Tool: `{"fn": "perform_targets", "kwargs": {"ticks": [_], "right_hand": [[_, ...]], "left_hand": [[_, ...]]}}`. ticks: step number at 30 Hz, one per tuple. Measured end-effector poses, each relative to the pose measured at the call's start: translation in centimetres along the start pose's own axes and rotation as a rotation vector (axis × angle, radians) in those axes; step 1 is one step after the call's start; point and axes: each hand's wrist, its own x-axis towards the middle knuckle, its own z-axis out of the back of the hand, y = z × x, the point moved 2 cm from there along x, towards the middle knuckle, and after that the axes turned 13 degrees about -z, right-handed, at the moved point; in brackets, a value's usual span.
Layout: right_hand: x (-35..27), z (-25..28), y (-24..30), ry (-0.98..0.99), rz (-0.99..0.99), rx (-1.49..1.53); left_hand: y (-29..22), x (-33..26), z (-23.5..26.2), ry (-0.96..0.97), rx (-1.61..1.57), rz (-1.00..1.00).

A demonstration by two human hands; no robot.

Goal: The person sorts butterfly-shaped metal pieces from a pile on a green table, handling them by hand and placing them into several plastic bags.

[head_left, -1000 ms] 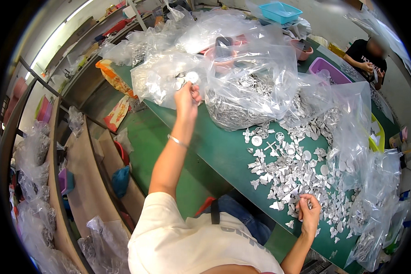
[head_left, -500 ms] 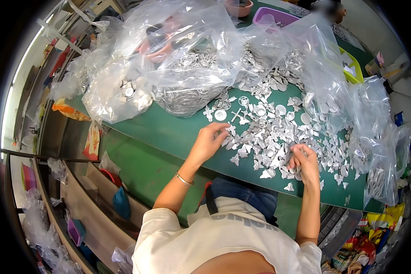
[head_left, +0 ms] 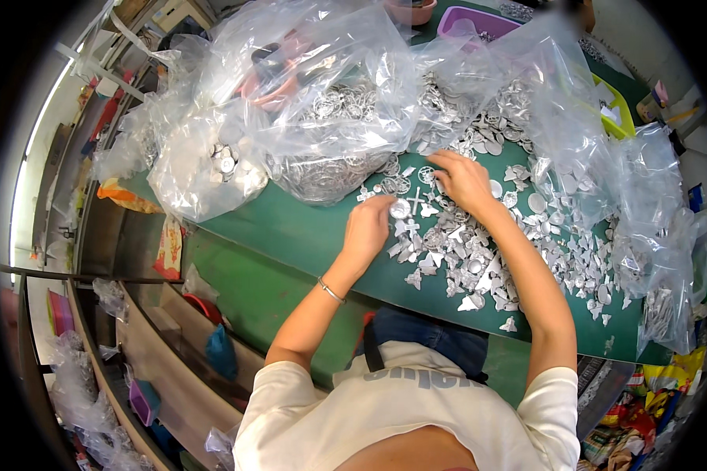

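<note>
Small flat silver-grey metal pieces (head_left: 456,235) lie in a loose pile on the green tabletop. At the pile's left edge my left hand (head_left: 368,229) is closed, its thumb and finger pinching a round metal disc (head_left: 400,209). A cross-shaped piece (head_left: 416,201) lies just right of that disc. My right hand (head_left: 465,184) reaches over the far side of the pile, fingers bent and apart, with the fingertips close to a spoked ring piece (head_left: 426,174). Nothing shows in its grip, though its palm side is hidden.
Clear plastic bags full of metal pieces (head_left: 330,169) stand along the far side of the green table (head_left: 291,228). More plastic bags (head_left: 652,235) line the right end. A purple basin (head_left: 479,23) and a yellow-green tray (head_left: 617,114) are at the back. Wooden shelving (head_left: 165,353) stands left.
My right hand has swung from the pile's near right side to its far side. My left hand has moved slightly and now pinches a round disc. The view has shifted a little.
</note>
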Motion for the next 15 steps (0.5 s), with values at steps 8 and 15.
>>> {"fn": "perform_targets", "kwargs": {"ticks": [8, 15], "right_hand": [[3.5, -3.1, 2.5, 0.015, 0.124, -0.095], [4.9, -3.9, 2.5, -0.045, 0.082, -0.179]], "left_hand": [[0.4, 2.8, 0.5, -0.205, 0.214, 0.089], [1.4, 3.9, 1.2, -0.51, 0.086, -0.056]]}}
